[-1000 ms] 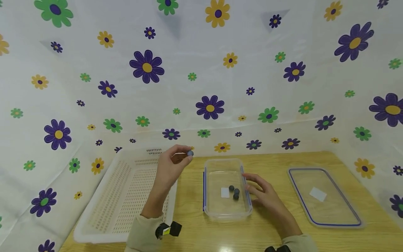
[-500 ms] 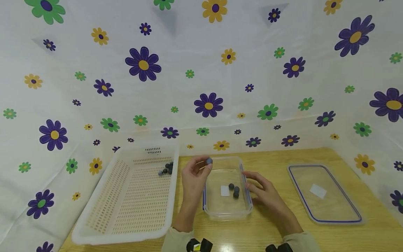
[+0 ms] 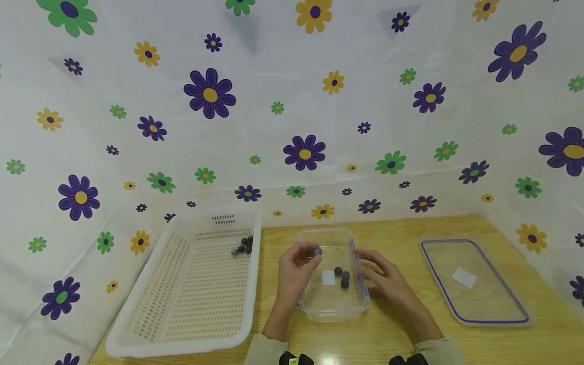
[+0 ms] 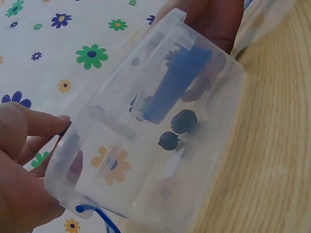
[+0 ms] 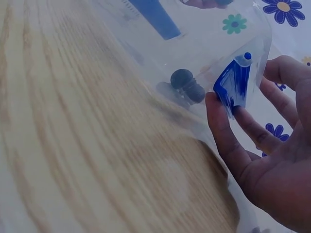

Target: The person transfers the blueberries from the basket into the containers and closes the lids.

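Observation:
My left hand pinches a blueberry between thumb and fingertips, over the left side of a clear plastic container. Inside lie three blueberries beside a white label. In the left wrist view the pinched berry is mostly hidden behind the fingers, at the container's rim. My right hand holds the container's right side. Seen from the right wrist, the thumb lies against the wall and the other fingers bend about the blue-edged side clip.
A white perforated basket stands on the left, with several blueberries in its far right corner. At right a clear lid with a blue seal lies on the wooden table. A flowered sheet hangs behind.
My left hand has moved right and down from the basket side to the container, carrying the blueberry. The right hand has stayed at the container's side.

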Motion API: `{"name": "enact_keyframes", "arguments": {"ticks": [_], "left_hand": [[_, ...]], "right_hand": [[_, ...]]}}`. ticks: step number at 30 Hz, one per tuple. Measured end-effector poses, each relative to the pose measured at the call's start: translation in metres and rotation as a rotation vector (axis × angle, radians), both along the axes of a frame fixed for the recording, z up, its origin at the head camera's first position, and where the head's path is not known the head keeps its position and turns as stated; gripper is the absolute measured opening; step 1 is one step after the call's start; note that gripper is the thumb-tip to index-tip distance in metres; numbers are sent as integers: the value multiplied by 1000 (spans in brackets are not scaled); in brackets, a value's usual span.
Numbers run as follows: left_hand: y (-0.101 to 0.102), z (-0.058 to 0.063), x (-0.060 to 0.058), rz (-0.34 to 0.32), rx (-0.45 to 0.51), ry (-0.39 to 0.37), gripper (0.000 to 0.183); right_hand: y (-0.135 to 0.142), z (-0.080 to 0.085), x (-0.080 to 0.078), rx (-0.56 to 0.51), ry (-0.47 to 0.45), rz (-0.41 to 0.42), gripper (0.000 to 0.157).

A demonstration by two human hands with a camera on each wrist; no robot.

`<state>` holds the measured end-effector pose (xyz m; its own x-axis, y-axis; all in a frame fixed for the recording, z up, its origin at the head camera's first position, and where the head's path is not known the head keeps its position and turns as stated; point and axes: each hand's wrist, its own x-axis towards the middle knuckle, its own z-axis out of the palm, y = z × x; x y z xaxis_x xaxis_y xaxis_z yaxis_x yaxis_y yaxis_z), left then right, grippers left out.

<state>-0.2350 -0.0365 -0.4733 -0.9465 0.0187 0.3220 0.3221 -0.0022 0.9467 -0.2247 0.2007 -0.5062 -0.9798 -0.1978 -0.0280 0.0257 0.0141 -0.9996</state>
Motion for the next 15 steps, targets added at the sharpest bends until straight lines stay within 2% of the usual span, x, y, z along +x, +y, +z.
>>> {"name": "enact_keyframes", "arguments": {"ticks": [7, 15], "left_hand": [[-1, -3, -2, -55, -74, 54, 21], [-1, -2, 0, -56, -133, 51, 21]], "right_hand": [[1, 0, 0, 11, 4, -11, 50], [0, -3, 1, -26, 4, 4, 52]]}}
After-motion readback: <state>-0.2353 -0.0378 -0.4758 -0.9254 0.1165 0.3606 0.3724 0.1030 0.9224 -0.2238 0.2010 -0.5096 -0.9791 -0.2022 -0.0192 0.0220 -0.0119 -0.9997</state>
